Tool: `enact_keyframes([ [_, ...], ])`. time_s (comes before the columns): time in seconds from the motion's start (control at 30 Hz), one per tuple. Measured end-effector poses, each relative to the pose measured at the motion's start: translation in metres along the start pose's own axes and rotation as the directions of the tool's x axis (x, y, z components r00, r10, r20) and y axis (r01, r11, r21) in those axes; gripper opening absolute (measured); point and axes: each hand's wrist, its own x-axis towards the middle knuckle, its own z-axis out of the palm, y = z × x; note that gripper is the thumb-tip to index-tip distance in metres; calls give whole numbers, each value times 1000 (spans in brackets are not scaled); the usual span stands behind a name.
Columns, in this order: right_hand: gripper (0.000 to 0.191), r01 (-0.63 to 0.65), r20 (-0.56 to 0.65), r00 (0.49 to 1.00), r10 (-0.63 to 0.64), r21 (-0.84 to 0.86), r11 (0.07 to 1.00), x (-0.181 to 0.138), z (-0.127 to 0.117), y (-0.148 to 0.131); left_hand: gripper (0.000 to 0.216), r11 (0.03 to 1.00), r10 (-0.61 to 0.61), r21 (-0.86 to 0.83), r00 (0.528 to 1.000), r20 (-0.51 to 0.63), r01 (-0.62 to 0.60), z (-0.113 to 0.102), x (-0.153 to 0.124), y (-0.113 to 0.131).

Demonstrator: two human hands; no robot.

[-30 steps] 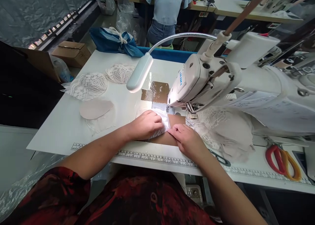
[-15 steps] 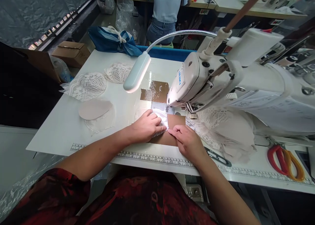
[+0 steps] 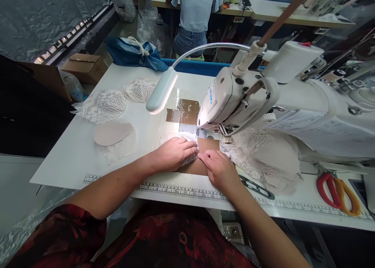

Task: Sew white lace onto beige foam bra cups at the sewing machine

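Observation:
A white lace piece (image 3: 189, 136) lies under the lamp's light, just in front of the needle of the sewing machine (image 3: 224, 92). My left hand (image 3: 177, 152) rests on it with the fingers stretched out flat, covering much of the lace. Close by on the right, my right hand (image 3: 218, 166) has its fingers curled, and the thumb and forefinger pinch at the lace edge. The pinched bit is mostly hidden. Brown board (image 3: 208, 144) shows beneath and behind the right fingers.
Lace cups (image 3: 104, 106) and a beige oval pad (image 3: 113, 133) lie to the left. A heap of lace and sheer fabric (image 3: 272, 154) is on the right, near a dark flat tool (image 3: 258, 186) and scissors (image 3: 336, 193). A lamp (image 3: 162, 90) overhangs the table (image 3: 64, 154). Another person (image 3: 193, 10) sits beyond.
My left fingers have straightened and laid flatter over the lace, nearer the machine. The right hand keeps its pinch at the edge. The whole view has shifted slightly.

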Motion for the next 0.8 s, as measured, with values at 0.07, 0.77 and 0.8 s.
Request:
enact_keyframes([
  [0.07,37,-1,-12,1000,1,-23,1000,0,0,-1,38,1000,3,14,1000,5,-3,1,0,1],
  [0.77,36,-64,162,984,75,-72,995,33,-14,3,37,998,59,21,997,45,-60,-5,14,-29],
  [0.8,37,-71,155,984,81,-71,995,34,-14,3,36,998,65,23,997,43,-66,-5,15,-32],
])
